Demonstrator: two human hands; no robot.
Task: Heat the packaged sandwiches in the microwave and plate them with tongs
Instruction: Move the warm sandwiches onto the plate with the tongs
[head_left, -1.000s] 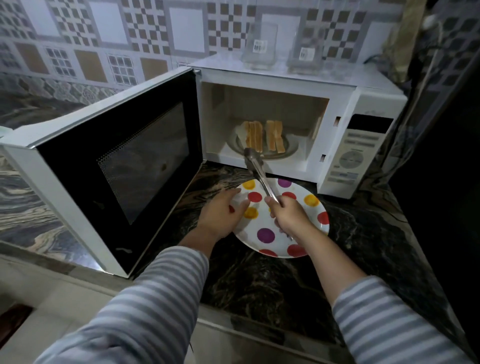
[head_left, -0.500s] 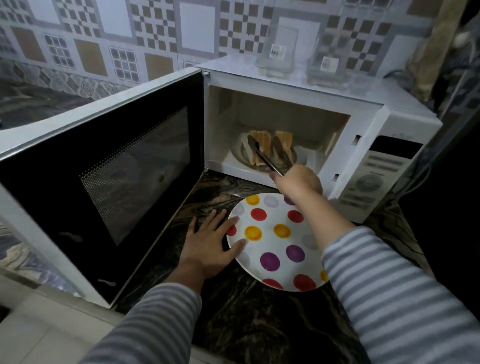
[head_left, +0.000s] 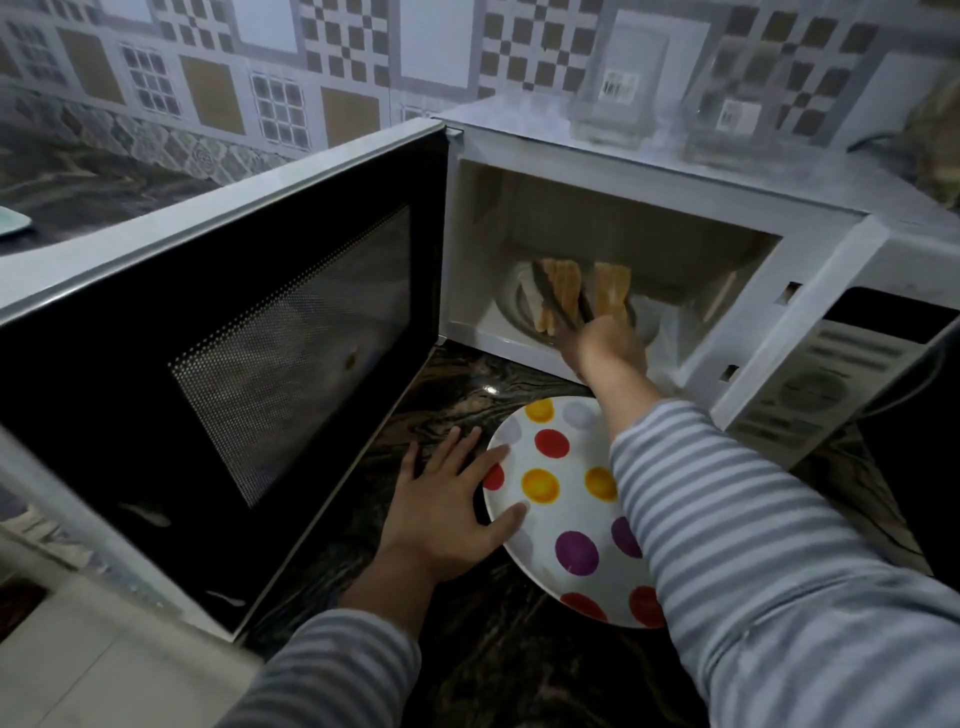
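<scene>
Inside the open white microwave (head_left: 675, 171), 2 toasted sandwiches (head_left: 558, 299) stand; the right hand (head_left: 610, 351) grips metal tongs (head_left: 563, 306) around one, while the left hand (head_left: 449, 512) lies flat against the polka-dot plate (head_left: 566, 514).

**A home kitchen**

A white microwave (head_left: 649, 208) stands on a dark marbled stone counter (head_left: 498, 670), its door swung open to its left. Behind it rises a wall of patterned decorative tiles (head_left: 291, 67). A polka-dot plate (head_left: 566, 499) lies on the counter just before it.

You have two clear glass containers (head_left: 631, 91) with barcode stickers up top, blurred; patterned wall tiles (head_left: 270, 67) behind; a dark marbled bench (head_left: 509, 670) beneath; a pale object (head_left: 11, 221) at far left.
</scene>
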